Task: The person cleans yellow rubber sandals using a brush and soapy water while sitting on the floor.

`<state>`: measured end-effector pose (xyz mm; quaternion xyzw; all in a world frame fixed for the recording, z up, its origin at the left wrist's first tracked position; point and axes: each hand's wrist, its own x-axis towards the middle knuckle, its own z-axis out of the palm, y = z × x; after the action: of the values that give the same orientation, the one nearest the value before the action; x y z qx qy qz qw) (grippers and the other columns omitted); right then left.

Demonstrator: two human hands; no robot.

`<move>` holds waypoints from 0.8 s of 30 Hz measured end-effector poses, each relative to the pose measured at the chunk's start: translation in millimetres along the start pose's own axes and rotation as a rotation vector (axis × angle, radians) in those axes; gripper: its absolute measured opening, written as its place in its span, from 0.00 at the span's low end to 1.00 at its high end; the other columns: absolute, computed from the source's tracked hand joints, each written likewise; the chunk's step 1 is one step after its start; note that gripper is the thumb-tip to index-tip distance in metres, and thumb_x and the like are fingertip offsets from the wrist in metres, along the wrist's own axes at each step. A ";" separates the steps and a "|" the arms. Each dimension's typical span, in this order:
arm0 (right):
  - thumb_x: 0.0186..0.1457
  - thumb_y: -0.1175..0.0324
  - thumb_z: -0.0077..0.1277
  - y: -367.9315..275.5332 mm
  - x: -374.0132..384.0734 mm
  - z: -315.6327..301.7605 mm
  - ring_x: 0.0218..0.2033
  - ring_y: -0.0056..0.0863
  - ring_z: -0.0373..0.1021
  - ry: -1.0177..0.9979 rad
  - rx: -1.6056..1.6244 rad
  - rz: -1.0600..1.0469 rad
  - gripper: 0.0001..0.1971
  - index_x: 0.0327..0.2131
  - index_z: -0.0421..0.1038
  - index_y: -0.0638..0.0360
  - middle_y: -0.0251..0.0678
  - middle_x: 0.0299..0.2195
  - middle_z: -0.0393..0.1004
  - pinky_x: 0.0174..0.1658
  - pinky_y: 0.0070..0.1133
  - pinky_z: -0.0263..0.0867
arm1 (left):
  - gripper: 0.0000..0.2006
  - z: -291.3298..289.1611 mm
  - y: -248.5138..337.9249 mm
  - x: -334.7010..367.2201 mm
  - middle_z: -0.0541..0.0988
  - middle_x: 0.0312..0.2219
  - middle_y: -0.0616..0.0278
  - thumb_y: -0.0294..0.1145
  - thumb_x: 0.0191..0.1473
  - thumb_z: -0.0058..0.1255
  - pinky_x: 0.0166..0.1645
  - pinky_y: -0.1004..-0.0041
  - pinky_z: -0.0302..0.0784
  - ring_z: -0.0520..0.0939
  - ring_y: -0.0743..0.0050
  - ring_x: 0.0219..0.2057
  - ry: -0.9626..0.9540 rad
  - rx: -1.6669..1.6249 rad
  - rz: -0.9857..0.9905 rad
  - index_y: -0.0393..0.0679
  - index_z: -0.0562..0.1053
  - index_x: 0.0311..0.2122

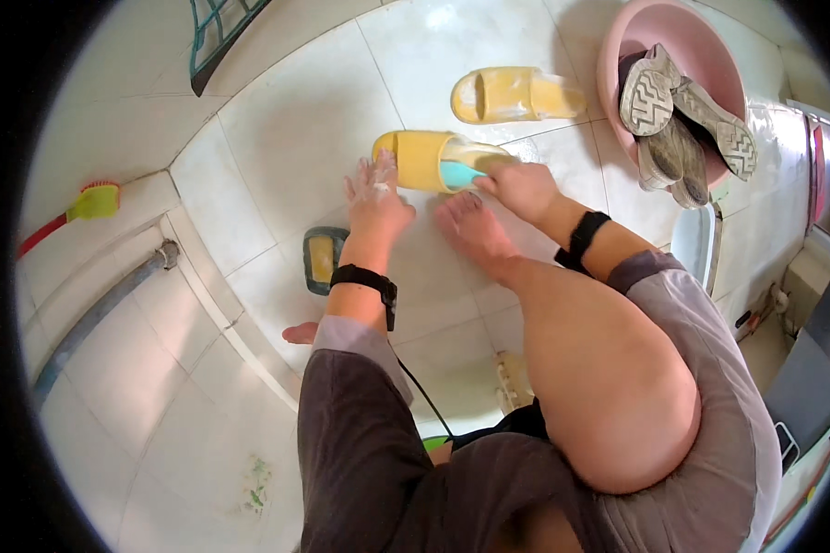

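Note:
A yellow slipper (415, 161) lies on the tiled floor in front of me, white foam along its footbed. Flecked with foam, my left hand (375, 198) is at the slipper's toe end, fingers spread and fingertips touching its edge. At the heel end, my right hand (521, 191) is closed round a teal brush (458, 174), which reaches into the slipper; its underside is hidden. The other yellow slipper (505, 94) lies farther off, also foamy. Beside my left wrist sits a dark soap dish (313, 279) with a yellow bar of soap (322, 259).
A pink basin (615, 57) holding several dirty shoes (682, 120) stands at the far right. My bare foot (475, 230) is close to the near slipper. A green-headed brush with a red handle (92, 200) is at the left, above a grey pipe (101, 318).

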<state>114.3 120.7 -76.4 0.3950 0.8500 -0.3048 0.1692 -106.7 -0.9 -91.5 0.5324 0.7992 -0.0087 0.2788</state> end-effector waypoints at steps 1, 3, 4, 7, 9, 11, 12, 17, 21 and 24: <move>0.59 0.47 0.42 7.6 -9.4 2.3 0.35 0.42 0.75 0.101 0.000 -0.059 0.19 0.41 0.74 0.49 0.42 0.33 0.78 0.39 0.36 0.70 | 0.38 -5.2 -2.1 -1.7 0.53 0.66 0.64 0.30 0.44 0.50 0.69 0.50 0.39 0.48 0.53 0.67 -0.055 0.062 -0.009 0.47 0.56 0.64; 0.59 0.48 0.43 33.9 -16.7 -17.8 0.35 0.42 0.75 0.088 -0.022 0.032 0.18 0.39 0.73 0.49 0.42 0.33 0.78 0.38 0.37 0.70 | 0.39 -11.7 1.3 4.1 0.53 0.66 0.64 0.30 0.44 0.50 0.69 0.50 0.39 0.49 0.54 0.67 -0.096 0.115 -0.011 0.47 0.55 0.65; 0.59 0.48 0.43 41.5 -18.7 -32.2 0.35 0.41 0.75 0.069 -0.040 0.127 0.18 0.38 0.73 0.50 0.41 0.33 0.77 0.38 0.37 0.70 | 0.39 -13.0 6.2 7.5 0.52 0.66 0.65 0.31 0.43 0.50 0.69 0.50 0.39 0.49 0.54 0.67 -0.079 0.082 -0.011 0.47 0.55 0.65; 0.59 0.49 0.42 3.2 -4.0 -26.5 0.38 0.40 0.74 0.007 -0.022 0.105 0.17 0.42 0.72 0.47 0.41 0.37 0.77 0.40 0.36 0.70 | 0.40 2.2 1.4 -1.6 0.52 0.66 0.66 0.32 0.43 0.51 0.69 0.51 0.38 0.49 0.56 0.67 -0.065 0.027 -0.007 0.48 0.55 0.65; 0.59 0.49 0.42 5.3 -1.9 -7.9 0.40 0.39 0.74 0.045 -0.007 -0.075 0.19 0.49 0.71 0.44 0.41 0.40 0.77 0.41 0.35 0.70 | 0.40 -2.6 3.1 2.1 0.52 0.66 0.66 0.32 0.42 0.52 0.69 0.51 0.38 0.49 0.56 0.67 -0.008 -0.001 0.007 0.48 0.55 0.65; 0.59 0.49 0.42 27.7 -11.2 -9.5 0.40 0.39 0.74 0.029 -0.024 -0.050 0.19 0.49 0.71 0.45 0.41 0.40 0.77 0.41 0.35 0.70 | 0.41 -11.2 1.3 2.7 0.51 0.66 0.66 0.32 0.43 0.52 0.69 0.52 0.38 0.48 0.57 0.67 -0.120 0.088 -0.055 0.49 0.53 0.66; 0.59 0.50 0.42 42.4 -15.5 -14.8 0.40 0.40 0.74 0.012 -0.045 -0.022 0.19 0.49 0.71 0.46 0.41 0.39 0.77 0.41 0.36 0.70 | 0.41 -16.6 2.1 3.9 0.51 0.66 0.66 0.32 0.43 0.52 0.69 0.52 0.38 0.48 0.57 0.67 -0.108 0.087 -0.054 0.49 0.53 0.66; 0.58 0.47 0.43 18.3 3.9 -9.7 0.39 0.42 0.74 0.076 0.098 0.020 0.20 0.45 0.72 0.48 0.41 0.39 0.77 0.41 0.36 0.69 | 0.42 -4.1 5.8 1.2 0.49 0.67 0.67 0.33 0.43 0.52 0.69 0.51 0.37 0.47 0.57 0.68 -0.059 0.024 -0.039 0.50 0.52 0.66; 0.58 0.47 0.43 38.4 -3.3 -6.1 0.39 0.42 0.74 0.036 0.017 -0.069 0.20 0.43 0.73 0.49 0.40 0.38 0.77 0.40 0.36 0.69 | 0.42 -10.7 1.6 0.6 0.49 0.67 0.66 0.34 0.43 0.52 0.69 0.51 0.37 0.48 0.56 0.68 -0.085 0.091 -0.043 0.48 0.52 0.66; 0.58 0.47 0.44 88.2 -17.1 -12.9 0.39 0.41 0.73 0.138 0.113 0.023 0.19 0.43 0.73 0.48 0.38 0.39 0.77 0.39 0.36 0.69 | 0.42 -8.4 15.3 6.1 0.50 0.67 0.60 0.36 0.45 0.52 0.69 0.51 0.36 0.47 0.55 0.68 -0.147 0.065 -0.051 0.46 0.51 0.66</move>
<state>192.8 163.7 -91.4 0.4336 0.8366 -0.3222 0.0911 -99.0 13.4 -82.8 0.5185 0.7893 -0.0809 0.3189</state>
